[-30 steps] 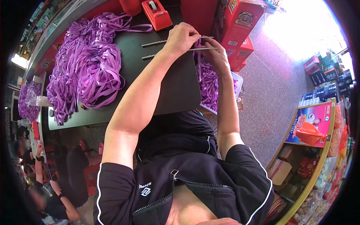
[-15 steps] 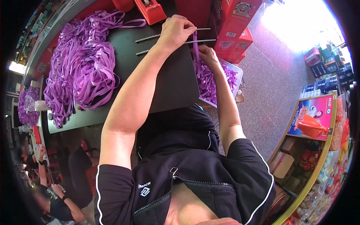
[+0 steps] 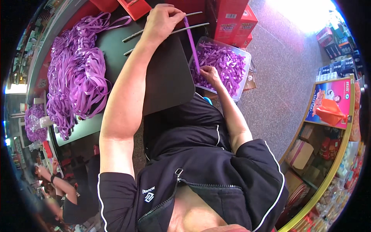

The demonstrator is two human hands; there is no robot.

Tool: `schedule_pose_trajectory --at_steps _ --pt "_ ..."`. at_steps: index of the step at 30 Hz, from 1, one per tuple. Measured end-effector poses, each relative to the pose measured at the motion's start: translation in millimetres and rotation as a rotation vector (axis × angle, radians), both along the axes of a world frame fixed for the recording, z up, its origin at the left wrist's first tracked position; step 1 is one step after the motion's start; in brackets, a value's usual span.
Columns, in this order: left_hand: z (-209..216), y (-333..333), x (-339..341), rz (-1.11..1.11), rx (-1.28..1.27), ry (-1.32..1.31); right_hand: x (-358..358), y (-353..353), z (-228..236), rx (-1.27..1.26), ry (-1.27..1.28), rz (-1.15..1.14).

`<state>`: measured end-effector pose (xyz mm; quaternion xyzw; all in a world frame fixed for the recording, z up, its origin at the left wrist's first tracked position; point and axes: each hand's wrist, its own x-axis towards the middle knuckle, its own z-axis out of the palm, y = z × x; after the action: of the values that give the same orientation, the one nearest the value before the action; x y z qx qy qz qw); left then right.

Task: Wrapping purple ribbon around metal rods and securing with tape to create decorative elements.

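A flat purple ribbon (image 3: pixel 193 46) runs taut between my two hands. Its far end is pinched by my left hand (image 3: pixel 162 23), above the black tabletop (image 3: pixel 166 77). My right hand (image 3: pixel 210 75) grips the near end over a translucent plastic bin (image 3: pixel 247 65), past the tabletop's right edge. Short purple ribbon pieces (image 3: pixel 224 65) fill that bin. Two thin grey rods lie side by side; the far rod (image 3: pixel 195 14) and the near rod (image 3: pixel 197 26) pass under my left hand and forearm, which hide their middles.
A large tangled heap of purple ribbon (image 3: pixel 83 77) covers the tabletop's left side. At the back stands a red tape dispenser (image 3: pixel 135 8). Red cartons (image 3: pixel 232 29) are stacked behind the bin. A glass display case (image 3: pixel 309 154) stands at right. Another person (image 3: pixel 73 201) sits at lower left.
My right hand has drawn away from my left, nearer to me over the bin, and a longer stretch of ribbon shows between them. The whole view has shifted slightly.
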<state>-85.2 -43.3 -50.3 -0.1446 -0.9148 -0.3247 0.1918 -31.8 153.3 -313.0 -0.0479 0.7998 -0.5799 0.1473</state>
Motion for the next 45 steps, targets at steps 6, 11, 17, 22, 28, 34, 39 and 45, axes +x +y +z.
schedule_pose_trajectory --at_steps 6,11,17,22,28,34,39,45 --pt "-1.6 2.5 -3.9 -0.02 -0.017 0.009 32.8 -3.7 -11.8 -0.26 0.189 -0.144" --pt "-0.2 2.2 -3.3 -0.006 0.03 -0.027 46.6 -0.6 5.9 -0.1 0.447 -0.203" --pt "3.0 6.4 0.5 0.031 0.021 -0.057 30.4 -4.5 16.6 -0.197 0.114 -0.237" --pt "0.3 3.3 -1.0 0.025 0.009 -0.053 -10.5 -6.6 43.1 -0.413 0.215 -0.288" --pt "2.4 4.6 1.8 0.027 0.009 -0.035 -40.3 -6.2 21.2 -0.659 -0.058 -0.314" --pt "8.0 5.8 6.2 0.024 0.029 -0.058 -18.8 0.2 -0.9 -0.009 0.189 -0.361" --pt "20.7 20.8 16.5 0.07 0.004 -0.016 -7.0 2.1 -10.7 0.056 0.275 -0.23" --pt "20.6 21.9 16.6 0.061 0.013 -0.012 0.8 -2.7 -21.6 0.141 0.516 -0.212"
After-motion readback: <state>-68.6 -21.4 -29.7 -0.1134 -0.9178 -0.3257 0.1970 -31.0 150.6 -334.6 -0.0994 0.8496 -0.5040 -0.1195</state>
